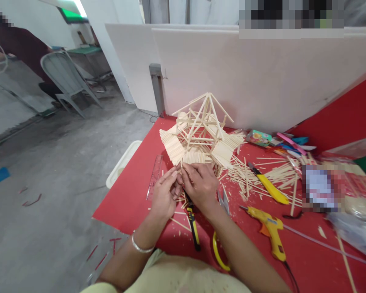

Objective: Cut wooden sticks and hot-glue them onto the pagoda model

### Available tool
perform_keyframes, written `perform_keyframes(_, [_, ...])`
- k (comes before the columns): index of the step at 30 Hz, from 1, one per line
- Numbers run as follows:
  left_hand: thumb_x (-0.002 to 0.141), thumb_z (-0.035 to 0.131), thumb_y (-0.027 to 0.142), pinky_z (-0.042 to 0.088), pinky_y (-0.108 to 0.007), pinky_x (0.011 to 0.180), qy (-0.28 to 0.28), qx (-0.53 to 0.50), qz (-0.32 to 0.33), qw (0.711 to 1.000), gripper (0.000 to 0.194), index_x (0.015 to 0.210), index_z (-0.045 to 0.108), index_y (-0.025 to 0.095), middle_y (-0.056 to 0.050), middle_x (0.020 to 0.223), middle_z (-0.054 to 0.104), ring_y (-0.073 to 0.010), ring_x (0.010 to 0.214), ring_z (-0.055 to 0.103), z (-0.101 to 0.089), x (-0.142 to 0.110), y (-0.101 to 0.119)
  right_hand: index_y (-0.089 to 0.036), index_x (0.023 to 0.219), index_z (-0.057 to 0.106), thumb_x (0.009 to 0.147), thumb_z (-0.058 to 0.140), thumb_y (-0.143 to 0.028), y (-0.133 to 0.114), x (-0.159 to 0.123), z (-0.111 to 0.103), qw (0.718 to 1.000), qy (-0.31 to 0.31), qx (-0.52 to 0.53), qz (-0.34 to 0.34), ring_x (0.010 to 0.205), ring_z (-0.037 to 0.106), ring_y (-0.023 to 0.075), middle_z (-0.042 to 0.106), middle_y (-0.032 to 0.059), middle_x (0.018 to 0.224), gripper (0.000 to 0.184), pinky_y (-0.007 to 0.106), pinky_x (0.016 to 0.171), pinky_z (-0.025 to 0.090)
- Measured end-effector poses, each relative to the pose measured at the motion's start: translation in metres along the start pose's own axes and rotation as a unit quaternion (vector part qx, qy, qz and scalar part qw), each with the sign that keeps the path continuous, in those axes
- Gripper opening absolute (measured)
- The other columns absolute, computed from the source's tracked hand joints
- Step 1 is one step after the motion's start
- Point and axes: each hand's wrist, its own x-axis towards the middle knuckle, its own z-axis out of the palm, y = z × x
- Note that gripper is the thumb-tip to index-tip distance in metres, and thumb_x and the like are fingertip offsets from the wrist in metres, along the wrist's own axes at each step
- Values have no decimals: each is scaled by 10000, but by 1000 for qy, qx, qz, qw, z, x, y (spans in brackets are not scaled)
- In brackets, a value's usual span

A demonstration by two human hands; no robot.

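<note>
My left hand (166, 193) is closed in a pinch at the near side of a stick-built model with a pointed roof frame (205, 118). Beside it, my right hand (201, 183) is closed too, its fingertips meeting the left ones. A thin wooden stick (181, 162) shows between the fingertips; most of it is hidden. Flat panels of stick rows (173, 147) slope out around the model's frame. Just under my hands lies a black-and-yellow tool (193, 228), its upper end covered. Scissors with a yellow handle (216, 250) lie partly beneath my right forearm.
On the red tabletop (122, 203) lie a clear ruler (155, 177), a yellow cutter knife (273, 189), a yellow glue gun (270, 228) with its cord, and loose sticks (247, 175). Plastic packs (360, 183) crowd the right. White boards (195, 69) stand behind. A person (24, 49) sits far left.
</note>
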Motion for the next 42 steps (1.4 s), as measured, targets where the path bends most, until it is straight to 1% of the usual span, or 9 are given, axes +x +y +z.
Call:
perform_keyframes(10, [785,742,326,226,-161,367,9,18,11,1000,337,1044,675,121,16,678,589,-37,424,441,1,1,1,-186,1166,672,908,622,-228,0,1,0,1000,-10,-8,-1,882,572,183,671,74,930,266,324,830,446])
perform_keyframes(14, [792,738,319,231,-158,369,7,23,11,1000,353,1079,685,121,10,692,597,-35,430,447,0,1,1,-193,1156,679,912,617,-234,0,2,-1,1000,-10,-18,-3,879,573,185,675,72,925,255,327,825,452])
perform_keyframes(19, [793,738,317,252,-151,370,12,25,14,1000,378,1118,698,128,12,675,592,-33,432,441,0,-7,3,-207,1207,664,891,643,-221,-3,-3,-5,1000,-10,-20,-21,889,570,191,679,73,959,316,330,807,467])
perform_keyframes(24, [776,768,307,255,-136,370,17,14,17,1000,271,974,713,131,20,651,581,-18,426,414,-2,-19,6,-228,1239,648,876,652,-173,-12,-14,-18,999,-14,34,-38,952,601,188,687,77,998,367,333,845,491])
perform_keyframes(27, [774,779,301,255,-129,375,-16,1,-7,1000,213,864,678,136,32,626,555,-16,432,400,-4,-22,5,-240,1255,639,860,662,-142,-17,-22,-29,997,-18,69,-31,946,606,184,691,68,999,409,333,829,495])
perform_keyframes(31, [751,808,304,258,-114,382,-77,-7,-71,994,245,821,646,134,57,564,487,-13,435,365,-1,-28,0,-250,1169,676,862,663,-149,-20,-33,-44,994,-3,107,19,883,597,167,684,48,952,323,329,797,497])
perform_keyframes(34, [734,823,319,258,-112,380,-99,-3,-106,989,275,800,630,134,58,554,482,-15,437,358,5,-34,-4,-247,1123,682,866,660,-158,-22,-39,-56,982,15,172,76,902,613,153,677,39,970,273,311,805,510])
perform_keyframes(37, [735,824,328,257,-115,381,-112,6,-121,986,286,824,631,135,54,574,494,-16,442,364,9,-39,-10,-241,1127,684,880,645,-182,-23,-44,-68,960,-1,243,141,919,632,146,680,37,997,257,299,816,523])
perform_keyframes(42, [767,796,370,270,-137,388,-158,45,-148,975,294,858,640,137,42,617,519,-19,440,389,8,-48,-28,-236,1031,736,903,632,-278,-15,-59,-83,913,-40,326,242,837,645,137,684,23,905,171,274,756,530])
